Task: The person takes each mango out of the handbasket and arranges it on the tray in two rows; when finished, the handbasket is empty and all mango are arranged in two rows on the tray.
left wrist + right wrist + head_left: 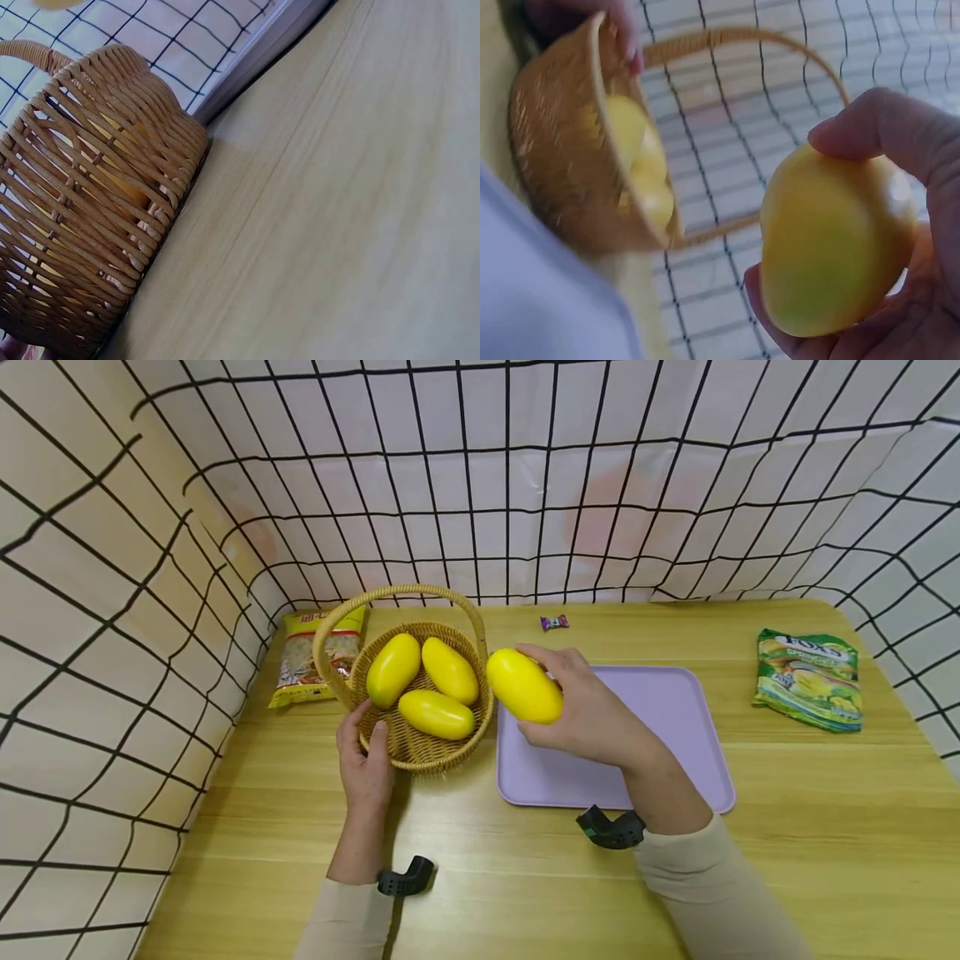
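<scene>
My right hand (pixel 581 706) grips a yellow mango (pixel 524 686) above the left part of a lilac tray (pixel 675 710), just right of a wicker basket (pixel 420 764). In the right wrist view the held mango (pixel 832 240) shows a greenish patch, with thumb and fingers around it. Three more mangoes lie inside the basket, among them a front one (pixel 437 714). My left hand (pixel 366 760) holds the basket's near left rim, thumb on the inside and fingers outside. The left wrist view shows the woven side (pixel 97 202) up close, hiding most of that hand.
Behind the basket on the left lies a yellow food packet (pixel 318 656). A small purple wrapped candy (pixel 555 622) sits near the back edge. A green candy bag (pixel 807 681) is at the right. Black grid mesh (pixel 495 485) surrounds the wooden table (pixel 480 868).
</scene>
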Action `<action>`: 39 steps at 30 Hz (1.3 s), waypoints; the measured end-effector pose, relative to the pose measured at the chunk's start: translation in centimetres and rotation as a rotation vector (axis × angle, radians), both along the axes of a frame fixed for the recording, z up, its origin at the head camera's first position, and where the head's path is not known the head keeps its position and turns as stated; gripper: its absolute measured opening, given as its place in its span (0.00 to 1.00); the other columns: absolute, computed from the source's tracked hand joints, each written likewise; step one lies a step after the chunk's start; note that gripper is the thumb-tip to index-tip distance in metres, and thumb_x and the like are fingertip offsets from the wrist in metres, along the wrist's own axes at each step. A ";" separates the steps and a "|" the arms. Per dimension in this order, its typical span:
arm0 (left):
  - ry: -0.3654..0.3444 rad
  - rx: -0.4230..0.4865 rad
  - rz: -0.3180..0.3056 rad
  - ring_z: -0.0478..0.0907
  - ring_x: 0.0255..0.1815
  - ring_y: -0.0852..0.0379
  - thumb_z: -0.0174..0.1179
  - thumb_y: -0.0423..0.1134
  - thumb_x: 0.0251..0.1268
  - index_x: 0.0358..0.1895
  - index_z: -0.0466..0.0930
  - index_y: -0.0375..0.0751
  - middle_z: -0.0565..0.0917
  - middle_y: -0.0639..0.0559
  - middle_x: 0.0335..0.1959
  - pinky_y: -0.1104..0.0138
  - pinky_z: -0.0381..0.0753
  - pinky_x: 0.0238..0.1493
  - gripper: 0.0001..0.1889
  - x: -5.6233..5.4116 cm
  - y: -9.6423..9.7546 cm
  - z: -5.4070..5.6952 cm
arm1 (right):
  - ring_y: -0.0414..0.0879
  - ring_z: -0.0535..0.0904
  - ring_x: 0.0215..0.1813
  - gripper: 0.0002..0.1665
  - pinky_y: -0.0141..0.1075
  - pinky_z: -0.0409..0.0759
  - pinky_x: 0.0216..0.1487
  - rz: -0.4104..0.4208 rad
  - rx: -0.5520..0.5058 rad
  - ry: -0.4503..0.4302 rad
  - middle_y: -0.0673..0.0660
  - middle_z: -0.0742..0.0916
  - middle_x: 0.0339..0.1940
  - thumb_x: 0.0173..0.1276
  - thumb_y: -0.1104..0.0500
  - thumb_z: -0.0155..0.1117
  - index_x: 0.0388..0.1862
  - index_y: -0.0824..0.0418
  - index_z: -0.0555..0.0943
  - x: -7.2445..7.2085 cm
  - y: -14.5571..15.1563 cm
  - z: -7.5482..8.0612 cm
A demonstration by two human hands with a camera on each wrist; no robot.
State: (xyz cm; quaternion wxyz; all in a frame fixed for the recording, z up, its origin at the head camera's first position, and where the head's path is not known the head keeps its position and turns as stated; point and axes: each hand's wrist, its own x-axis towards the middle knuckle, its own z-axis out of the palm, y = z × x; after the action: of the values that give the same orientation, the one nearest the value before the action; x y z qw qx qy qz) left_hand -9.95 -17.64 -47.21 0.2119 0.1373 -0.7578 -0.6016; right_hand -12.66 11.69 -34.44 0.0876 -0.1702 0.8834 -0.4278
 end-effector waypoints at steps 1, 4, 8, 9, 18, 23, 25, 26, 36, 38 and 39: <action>0.002 0.001 0.001 0.61 0.76 0.48 0.56 0.35 0.73 0.67 0.75 0.41 0.70 0.42 0.71 0.51 0.54 0.79 0.21 0.0 0.0 0.0 | 0.54 0.74 0.53 0.53 0.45 0.75 0.49 -0.008 0.012 -0.003 0.56 0.72 0.63 0.55 0.53 0.75 0.79 0.41 0.62 -0.1 0.5 -0.3; 0.009 0.005 0.004 0.61 0.77 0.48 0.56 0.35 0.73 0.67 0.76 0.41 0.70 0.42 0.71 0.51 0.54 0.79 0.21 -0.1 -0.1 0.0 | 0.54 0.75 0.49 0.52 0.44 0.74 0.45 -0.044 0.027 -0.019 0.58 0.75 0.60 0.56 0.55 0.72 0.79 0.45 0.60 -0.6 1.5 -1.5; 0.009 0.011 0.002 0.61 0.77 0.48 0.56 0.35 0.73 0.67 0.75 0.41 0.70 0.42 0.71 0.51 0.53 0.79 0.21 0.0 -0.2 0.0 | 0.55 0.76 0.48 0.51 0.43 0.74 0.45 -0.111 0.011 -0.055 0.60 0.78 0.60 0.61 0.53 0.70 0.81 0.47 0.56 -1.3 1.6 -3.8; 0.009 0.012 0.003 0.61 0.77 0.48 0.56 0.35 0.73 0.67 0.75 0.41 0.70 0.42 0.71 0.51 0.54 0.79 0.21 0.0 -0.2 0.0 | 0.55 0.76 0.48 0.52 0.44 0.74 0.45 -0.131 0.004 -0.066 0.61 0.78 0.62 0.62 0.51 0.69 0.81 0.47 0.55 -1.5 1.4 -4.3; 0.009 0.006 0.011 0.62 0.76 0.47 0.56 0.35 0.73 0.66 0.75 0.40 0.70 0.41 0.70 0.51 0.55 0.78 0.20 -0.1 -0.2 -0.1 | 0.62 0.66 0.65 0.45 0.62 0.66 0.67 -0.255 -0.128 -0.127 0.69 0.62 0.78 0.73 0.49 0.47 0.85 0.53 0.46 -3.2 -2.3 -7.4; 0.001 -0.008 0.012 0.62 0.76 0.46 0.55 0.34 0.73 0.66 0.75 0.40 0.70 0.41 0.71 0.50 0.54 0.80 0.20 -0.1 0.0 0.1 | 0.64 0.70 0.61 0.49 0.61 0.73 0.62 -0.392 -0.136 -0.142 0.69 0.63 0.74 0.69 0.42 0.58 0.84 0.49 0.51 -3.9 -4.2 -8.0; 0.003 -0.009 0.009 0.62 0.76 0.46 0.55 0.34 0.73 0.66 0.75 0.40 0.70 0.41 0.71 0.50 0.54 0.80 0.20 -0.2 0.0 0.2 | 0.64 0.72 0.59 0.52 0.59 0.76 0.59 -0.442 -0.114 -0.123 0.69 0.63 0.73 0.65 0.38 0.65 0.83 0.46 0.53 -4.1 -4.7 -8.3; 0.004 -0.010 0.008 0.62 0.76 0.46 0.55 0.34 0.73 0.66 0.75 0.40 0.70 0.41 0.71 0.49 0.55 0.80 0.20 -0.2 0.1 0.2 | 0.63 0.73 0.59 0.54 0.58 0.76 0.59 -0.466 -0.102 -0.113 0.68 0.63 0.73 0.64 0.37 0.67 0.83 0.45 0.54 -4.2 -4.9 -8.5; -0.014 -0.006 0.008 0.61 0.77 0.47 0.56 0.35 0.73 0.66 0.75 0.41 0.69 0.42 0.71 0.50 0.54 0.80 0.20 0.0 0.0 0.0 | 0.64 0.74 0.58 0.55 0.58 0.77 0.58 -0.563 -0.023 -0.023 0.69 0.64 0.71 0.64 0.32 0.66 0.83 0.49 0.55 -4.3 -5.0 -10.1; -0.017 -0.005 0.007 0.61 0.77 0.46 0.55 0.35 0.74 0.66 0.75 0.41 0.69 0.42 0.71 0.50 0.54 0.80 0.20 0.0 0.1 0.1 | 0.64 0.74 0.58 0.55 0.58 0.78 0.57 -0.571 -0.009 -0.016 0.69 0.63 0.72 0.65 0.32 0.66 0.83 0.48 0.55 -4.4 -4.9 -10.2; -0.020 -0.004 0.007 0.61 0.77 0.46 0.55 0.36 0.74 0.67 0.75 0.40 0.69 0.42 0.71 0.49 0.54 0.80 0.20 0.0 0.1 0.1 | 0.64 0.74 0.58 0.55 0.58 0.78 0.57 -0.572 0.000 -0.015 0.69 0.63 0.72 0.65 0.31 0.65 0.83 0.48 0.55 -4.5 -4.8 -10.3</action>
State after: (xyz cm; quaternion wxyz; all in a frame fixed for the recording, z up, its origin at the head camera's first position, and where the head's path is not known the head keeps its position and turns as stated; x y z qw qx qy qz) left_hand -9.93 -17.57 -47.07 0.2068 0.1456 -0.7606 -0.5979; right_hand -17.13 6.84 -44.72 -0.0301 0.0889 0.8948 -0.4365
